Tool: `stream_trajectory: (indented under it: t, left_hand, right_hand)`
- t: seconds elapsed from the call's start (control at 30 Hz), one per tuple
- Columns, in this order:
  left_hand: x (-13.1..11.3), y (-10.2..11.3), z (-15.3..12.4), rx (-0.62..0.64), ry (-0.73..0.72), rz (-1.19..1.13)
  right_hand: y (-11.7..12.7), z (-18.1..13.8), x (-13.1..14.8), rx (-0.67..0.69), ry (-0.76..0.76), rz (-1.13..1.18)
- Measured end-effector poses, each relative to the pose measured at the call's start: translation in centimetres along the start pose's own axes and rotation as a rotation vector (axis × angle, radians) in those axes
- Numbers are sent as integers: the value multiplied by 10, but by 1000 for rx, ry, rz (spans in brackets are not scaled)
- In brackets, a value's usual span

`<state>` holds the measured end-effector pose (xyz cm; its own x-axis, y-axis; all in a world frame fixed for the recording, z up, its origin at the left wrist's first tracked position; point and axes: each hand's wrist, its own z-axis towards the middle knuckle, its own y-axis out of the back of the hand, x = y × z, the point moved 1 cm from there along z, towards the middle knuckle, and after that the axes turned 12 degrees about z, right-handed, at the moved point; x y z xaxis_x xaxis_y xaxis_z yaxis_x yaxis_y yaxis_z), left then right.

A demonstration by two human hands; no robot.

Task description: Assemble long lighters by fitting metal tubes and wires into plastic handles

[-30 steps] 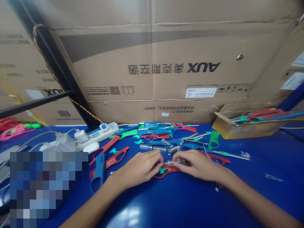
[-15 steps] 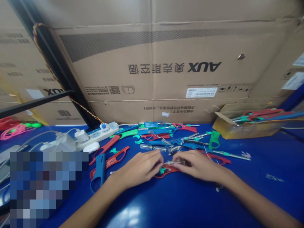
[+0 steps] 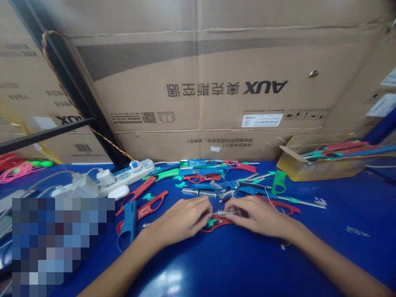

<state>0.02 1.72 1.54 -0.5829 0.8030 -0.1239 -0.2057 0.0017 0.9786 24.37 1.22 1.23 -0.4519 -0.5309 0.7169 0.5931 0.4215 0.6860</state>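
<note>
My left hand (image 3: 182, 218) and my right hand (image 3: 258, 215) rest side by side on the blue table (image 3: 235, 264), fingers curled and pinched. Between their fingertips lies a thin metal and clear tube (image 3: 229, 212), held at its two ends over a red plastic handle piece (image 3: 218, 221) with a small green trigger. Just beyond the hands lie several loose red, blue and green plastic handles (image 3: 201, 177) and more metal tubes (image 3: 198, 192).
A white power strip (image 3: 123, 176) with plugs and cables lies at the back left. An open cardboard box (image 3: 321, 165) holding more parts stands at the back right. Large cardboard cartons (image 3: 210, 82) wall off the table's far edge. A blue handle (image 3: 129, 225) lies to the left.
</note>
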Motion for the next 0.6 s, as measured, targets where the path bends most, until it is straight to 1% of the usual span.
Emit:
stream_trajectory:
  t: [0.37, 0.6]
  left_hand:
    - [0, -1, 0, -2, -4, -6]
    - [-1, -1, 0, -13, -5, -5]
  right_hand:
    - [-1, 0, -1, 2, 7, 6]
    - [-1, 0, -3, 39, -9, -17]
